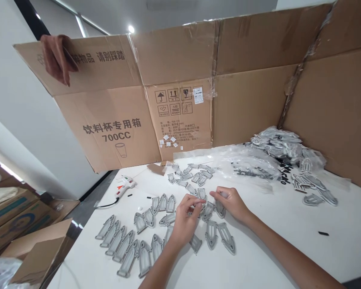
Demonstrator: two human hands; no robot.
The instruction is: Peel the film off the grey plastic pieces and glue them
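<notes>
Both hands are over the middle of the white table [216, 267], above a spread of grey boat-shaped plastic pieces [144, 259]. My left hand [186, 218] is closed, thumb and fingertips pinched together. Whatever lies in that pinch is too small to make out. A short gap to the right, my right hand [233, 204] is closed too, its fingers curled; something pale shows at them, but I cannot tell what. Below the hands lie two grey pieces side by side, a left one [211, 234] and a right one [226, 237]. Other pieces are partly hidden by my left hand.
A white hot glue gun [124, 188] with a black cord lies at left. Clear plastic bags [252, 162] and a heap of grey pieces [275, 140] sit at back right. A tall cardboard wall [249, 104] borders the table. A brown cloth [57, 56] hangs over it.
</notes>
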